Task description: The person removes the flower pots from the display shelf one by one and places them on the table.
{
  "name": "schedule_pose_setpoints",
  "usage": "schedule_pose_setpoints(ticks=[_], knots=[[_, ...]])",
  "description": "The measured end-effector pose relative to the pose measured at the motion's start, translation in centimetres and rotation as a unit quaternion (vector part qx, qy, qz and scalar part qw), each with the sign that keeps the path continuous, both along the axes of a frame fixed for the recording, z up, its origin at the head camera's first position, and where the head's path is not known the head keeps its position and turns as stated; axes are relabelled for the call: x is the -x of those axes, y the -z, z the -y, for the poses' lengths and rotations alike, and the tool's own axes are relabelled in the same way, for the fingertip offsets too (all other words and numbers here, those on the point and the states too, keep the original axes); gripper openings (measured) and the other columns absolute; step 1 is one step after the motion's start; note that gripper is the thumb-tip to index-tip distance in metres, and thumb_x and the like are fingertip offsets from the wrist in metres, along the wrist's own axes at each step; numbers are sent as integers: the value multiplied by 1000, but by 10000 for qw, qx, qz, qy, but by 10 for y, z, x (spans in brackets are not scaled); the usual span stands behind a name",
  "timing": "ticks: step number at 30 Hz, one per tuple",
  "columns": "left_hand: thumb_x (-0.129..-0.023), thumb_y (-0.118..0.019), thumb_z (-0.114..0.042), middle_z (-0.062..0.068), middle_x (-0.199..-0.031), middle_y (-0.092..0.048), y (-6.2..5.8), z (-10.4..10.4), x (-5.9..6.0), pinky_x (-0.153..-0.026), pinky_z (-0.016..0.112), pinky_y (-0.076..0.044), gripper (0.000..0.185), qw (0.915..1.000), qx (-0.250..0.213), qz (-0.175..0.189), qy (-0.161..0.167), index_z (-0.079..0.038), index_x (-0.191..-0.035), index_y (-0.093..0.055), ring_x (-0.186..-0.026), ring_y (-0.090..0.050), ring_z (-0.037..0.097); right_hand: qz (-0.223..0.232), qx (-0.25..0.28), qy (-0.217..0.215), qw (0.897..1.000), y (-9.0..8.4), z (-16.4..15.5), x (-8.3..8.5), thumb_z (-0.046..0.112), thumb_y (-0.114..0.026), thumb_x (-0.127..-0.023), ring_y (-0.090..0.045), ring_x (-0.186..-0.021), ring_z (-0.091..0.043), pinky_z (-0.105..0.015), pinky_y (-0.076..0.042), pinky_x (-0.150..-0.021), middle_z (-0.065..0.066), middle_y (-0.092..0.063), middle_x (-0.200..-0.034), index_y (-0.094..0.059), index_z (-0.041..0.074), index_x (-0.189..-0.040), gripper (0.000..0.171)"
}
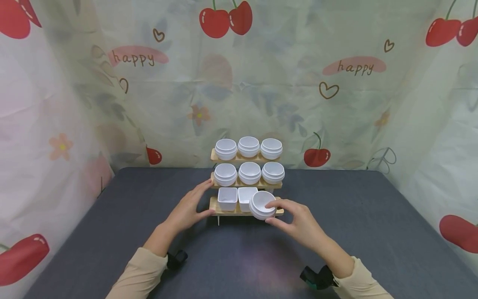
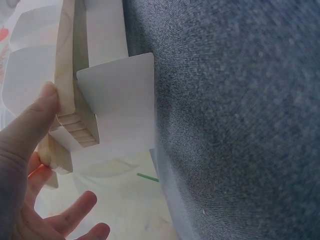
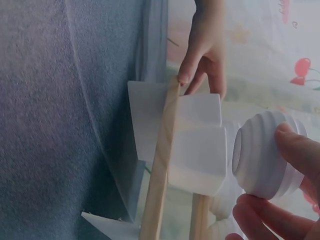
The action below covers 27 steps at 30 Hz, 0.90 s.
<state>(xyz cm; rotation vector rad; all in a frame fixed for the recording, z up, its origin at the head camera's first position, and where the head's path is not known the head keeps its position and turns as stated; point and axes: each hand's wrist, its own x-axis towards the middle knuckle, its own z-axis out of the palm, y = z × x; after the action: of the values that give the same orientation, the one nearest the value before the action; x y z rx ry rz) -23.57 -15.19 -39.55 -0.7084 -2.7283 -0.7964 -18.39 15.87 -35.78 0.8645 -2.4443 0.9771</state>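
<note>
Nearest are the cream sleeves [image 1: 140, 272] and, at each wrist, a dark strapped device [image 1: 316, 278], above a worktop [image 1: 231, 270] in dark grey cloth with a fine woven grain. The right hand [image 1: 298, 222] pinches a round white bowl [image 1: 258, 207] by its wall, between a finger over the rim and the thumb outside. The bowl is tilted, in front of the right end of the lowest wooden shelf [image 1: 239, 214], and the right wrist view shows it apart from that board. The left hand [image 1: 188, 209] is spread wide and holds nothing; its thumb touches the lowest shelf's left end and a fingertip reaches the middle shelf's end. The narrow pinch on curved, smooth-looking walls could let the bowl slip or roll over, and if it swings left it could knock the neighbouring square cup [image 1: 244, 197]. A hard bump might also shift the whole stand, since its thin white side panel [image 2: 120, 105] looks light; the left hand's touch may steady it. The two square cups have straight walls and rounded corners, whereas the held bowl has stepped, ridged sides. Farther back, three round bowls [image 1: 225, 176] line the middle shelf [image 1: 248, 185] and three more [image 1: 225, 150] the top one, all glossy white against pale, grained wood. Behind hangs a creased cloth [image 1: 261, 99] printed with cherries and hearts.
</note>
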Motion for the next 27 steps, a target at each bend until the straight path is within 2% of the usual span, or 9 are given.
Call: schedule_pose_setpoints(ticks=[5, 12, 19, 27], knots=[[-77, -76, -25, 12, -151, -32, 0, 0, 0, -108, 55, -34, 84, 10000, -8, 28, -13, -10, -146, -30, -136, -37, 32, 30, 57, -159, 9999, 5, 3, 1, 14, -78, -73, -62, -85, -9, -31, -55, -75, 1, -70, -97, -67, 13, -103, 31], [-78, -76, -25, 12, -151, -32, -1, -1, 0, -108, 56, -33, 83, 10000, -14, 62, -27, -9, -146, -30, -136, -36, 31, 79, 60, -287, 9995, 9, 8, 0, 15, -77, -74, -62, -87, -8, -31, -55, -75, 1, -70, -98, -68, 14, -102, 30], [-78, -76, -25, 12, -152, -32, 0, -1, 0, -108, 56, -33, 84, 9999, -27, 87, -42, -10, -146, -30, -136, -36, 31, 111, -48, -327, 9994, 10, 15, -2, 19, -78, -73, -64, -95, -11, -29, -53, -83, 3, -71, -99, -68, 15, -101, 30], [-78, -76, -25, 12, -151, -32, 0, 0, -1, -108, 56, -33, 83, 10000, -46, 58, -25, -10, -145, -30, -136, -36, 32, -5, -63, -578, 9983, 17, 20, 0, 17, -78, -74, -64, -88, -10, -27, -53, -79, 3, -71, -93, -69, 11, -98, 27]])
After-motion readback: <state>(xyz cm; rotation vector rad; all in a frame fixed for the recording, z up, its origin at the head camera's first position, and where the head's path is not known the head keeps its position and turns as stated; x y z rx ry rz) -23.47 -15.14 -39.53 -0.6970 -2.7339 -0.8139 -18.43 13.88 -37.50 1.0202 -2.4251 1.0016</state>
